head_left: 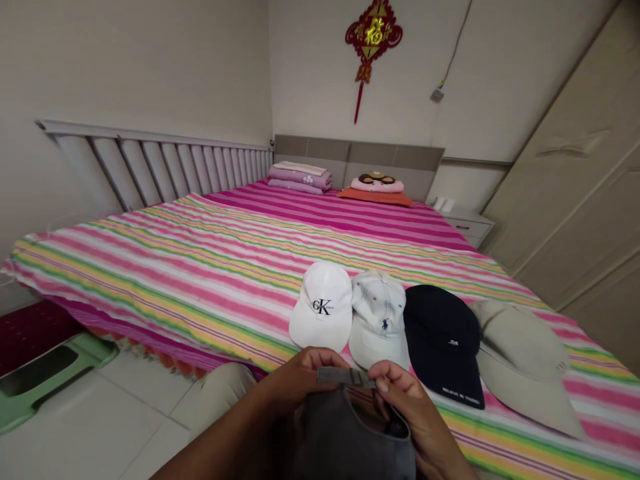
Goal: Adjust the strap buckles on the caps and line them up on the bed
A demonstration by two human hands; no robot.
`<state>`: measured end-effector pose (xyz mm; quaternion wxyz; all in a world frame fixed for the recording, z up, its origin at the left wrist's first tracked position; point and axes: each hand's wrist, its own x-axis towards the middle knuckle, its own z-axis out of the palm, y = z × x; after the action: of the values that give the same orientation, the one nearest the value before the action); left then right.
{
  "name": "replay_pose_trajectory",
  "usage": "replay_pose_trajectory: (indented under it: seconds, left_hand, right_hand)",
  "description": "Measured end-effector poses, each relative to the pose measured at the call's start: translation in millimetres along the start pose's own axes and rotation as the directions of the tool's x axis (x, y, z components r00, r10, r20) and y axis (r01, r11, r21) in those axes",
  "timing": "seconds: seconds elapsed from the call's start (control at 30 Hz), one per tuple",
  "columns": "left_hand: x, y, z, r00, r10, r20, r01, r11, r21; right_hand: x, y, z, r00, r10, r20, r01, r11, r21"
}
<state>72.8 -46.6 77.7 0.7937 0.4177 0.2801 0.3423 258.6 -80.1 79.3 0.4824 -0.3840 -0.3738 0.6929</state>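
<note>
A dark grey baseball cap (357, 437) is held low in front of me, its back opening and adjusting strap (345, 377) facing up. My left hand (305, 377) grips the strap's left end, and my right hand (405, 393) pinches it at the right end. Just beyond my hands a row of caps lies on the bed: a white cap with "CK" lettering (323, 300), a pale cap with a small dark emblem (380, 313), a dark navy cap with white lettering on its brim (440, 333), and a beige cap (525, 360). The grey cap's front is out of sight.
The bed (175, 267) has a striped cover and a grey headboard (370, 160). Folded purple bedding (300, 178) and a pink folded item (377, 183) lie at its head. A green stool (55, 373) stands at left; a white nightstand (465, 223) and wardrobe (575, 200) are at right.
</note>
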Motion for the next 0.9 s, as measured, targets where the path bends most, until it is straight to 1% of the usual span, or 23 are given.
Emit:
replay_pose_trajectory:
  seconds: [0.07,0.13,0.17,0.2,0.23,0.27,0.3,0.37,0.4,0.47,0.53,0.6,0.67,0.7,0.73,0.77,0.8,0.83,0.9]
  left_hand:
    - [-1,0,2.7,1.000,-0.012,-0.028,0.013,0.998,0.056]
    - [-1,0,4.3,0.999,-0.024,-0.040,0.026,0.998,0.057]
    - [-1,0,4.8,0.999,-0.024,-0.038,0.025,0.999,0.046]
    - [0,-1,5.3,0.999,-0.022,-0.032,0.023,0.999,0.037]
    - [0,-1,5.9,1.000,-0.016,-0.026,0.017,0.999,0.032]
    - [0,-2,6.6,1.000,-0.008,-0.022,0.008,1.000,0.030]
    - [0,-2,7.6,1.000,-0.001,-0.020,0.002,1.000,0.028]
    - [0,-1,10.1,1.000,0.005,-0.022,-0.005,1.000,0.029]
    - [-1,-1,11.5,1.000,0.005,-0.025,-0.004,0.999,0.035]
    - [-1,1,13.7,1.000,0.007,-0.022,-0.005,0.998,0.058]
    - [-1,3,14.8,1.000,0.022,-0.010,-0.021,0.994,0.106]
    - [-1,4,14.8,0.999,0.050,-0.005,-0.048,0.983,0.179]
    - [-1,4,14.7,0.998,0.061,-0.014,-0.056,0.970,0.235]
    - [-2,4,14.9,0.998,0.059,-0.026,-0.051,0.968,0.245]
    - [-2,3,15.4,0.997,0.058,-0.043,-0.045,0.968,0.246]
    - [-2,2,16.2,0.997,0.056,-0.057,-0.040,0.970,0.240]
    - [-3,1,17.2,0.996,0.059,-0.069,-0.041,0.972,0.232]
    - [-3,1,18.3,0.995,0.070,-0.075,-0.052,0.972,0.227]
    - [-4,-1,20.1,0.992,0.099,-0.075,-0.080,0.973,0.217]
  right_hand:
    - [-1,-1,3,0.999,-0.047,-0.007,0.046,0.995,-0.092]
    - [-3,-3,7,0.995,-0.098,0.013,0.098,0.971,-0.218]
    - [-4,-5,9,0.990,-0.139,0.027,0.141,0.942,-0.303]
    - [-5,-8,11,0.978,-0.200,0.059,0.206,0.891,-0.405]
    - [-6,-10,12,0.956,-0.272,0.111,0.290,0.809,-0.512]
    - [-7,-13,14,0.920,-0.345,0.184,0.382,0.694,-0.610]
    - [-9,-16,15,0.875,-0.404,0.267,0.468,0.558,-0.686]
    - [-11,-22,18,0.776,-0.457,0.434,0.590,0.287,-0.754]
    - [-12,-24,19,0.739,-0.457,0.495,0.621,0.177,-0.764]
    - [-15,-25,20,0.693,-0.443,0.569,0.633,-0.003,-0.774]
    - [-17,-23,21,0.660,-0.434,0.613,0.612,-0.162,-0.774]
    - [-18,-17,21,0.637,-0.440,0.634,0.560,-0.301,-0.772]
    - [-20,-11,21,0.606,-0.460,0.649,0.506,-0.407,-0.761]
    - [-20,-9,21,0.590,-0.478,0.651,0.487,-0.432,-0.759]
    - [-20,-7,22,0.577,-0.501,0.645,0.482,-0.429,-0.764]
    - [-19,-6,22,0.576,-0.524,0.628,0.491,-0.392,-0.778]
    - [-19,-6,23,0.590,-0.546,0.595,0.507,-0.323,-0.799]
    - [-18,-7,23,0.621,-0.562,0.547,0.520,-0.227,-0.823]
    - [-16,-9,23,0.712,-0.559,0.425,0.519,0.012,-0.855]
